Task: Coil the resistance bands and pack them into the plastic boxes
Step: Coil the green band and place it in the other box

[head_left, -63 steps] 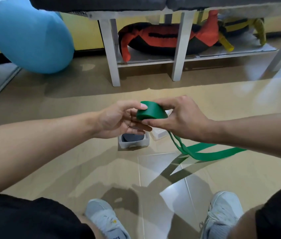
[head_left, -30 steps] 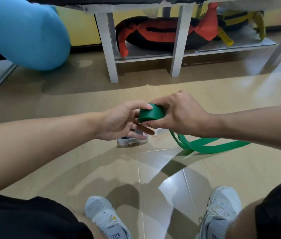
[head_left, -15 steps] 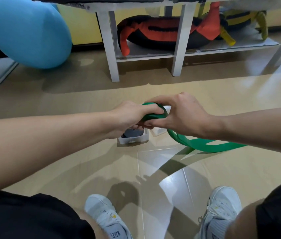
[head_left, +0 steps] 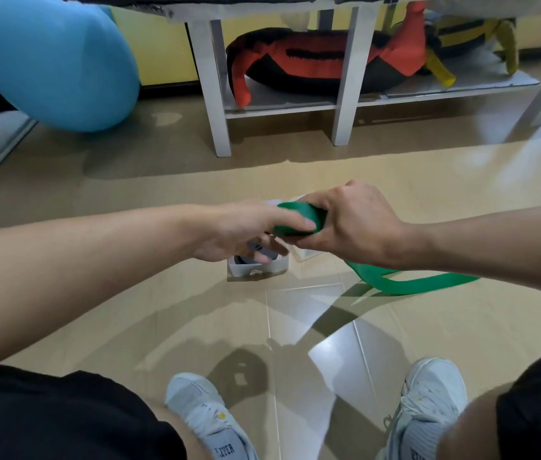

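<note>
Head view: green band (head_left: pixel 299 220) half-coiled, flat loose tail trailing onto floor (head_left: pixel 196 303).

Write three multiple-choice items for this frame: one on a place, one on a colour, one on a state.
1. Where does the band's loose tail lie?
A. on the shelf
B. on the floor
C. in a box

2. What colour is the band being coiled?
A. red
B. blue
C. green

3. How far along is the coiling?
A. not begun
B. partly done
C. finished and packed

Key: 1 B, the loose tail trails over the floor. 2 C, the green band shows between the left hand and right hand. 3 B, both hands grip a roll while the tail remains.
</note>
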The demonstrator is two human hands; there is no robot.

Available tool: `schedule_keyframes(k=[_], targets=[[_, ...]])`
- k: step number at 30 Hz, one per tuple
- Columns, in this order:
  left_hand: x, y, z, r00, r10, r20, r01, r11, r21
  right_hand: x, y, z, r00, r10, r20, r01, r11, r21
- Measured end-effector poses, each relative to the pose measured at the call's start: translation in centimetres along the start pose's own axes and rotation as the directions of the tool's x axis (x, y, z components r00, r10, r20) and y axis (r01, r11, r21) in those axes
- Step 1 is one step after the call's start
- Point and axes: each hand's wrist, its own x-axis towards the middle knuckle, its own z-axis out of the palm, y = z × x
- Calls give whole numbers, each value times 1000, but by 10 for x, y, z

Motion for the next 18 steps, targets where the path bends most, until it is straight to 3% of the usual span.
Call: schedule_keyframes(k=[3, 8, 13, 18], targets=[[3, 0, 9, 982, -20, -189, 39, 995, 97, 0, -4, 0, 1000, -19, 24, 22, 993, -112], [4, -1, 12, 942, 73, -329, -81, 997, -11, 0, -7, -2, 999, -30, -24, 28, 996, -90], [3, -4, 4, 984, 80, -161, -122, 954, -273, 1, 1, -5, 999, 52, 10, -53, 958, 283], [-1, -4, -2, 987, 157, -25, -154, 909, -386, 0, 0, -4, 998, 44, -35, -31, 947, 320]])
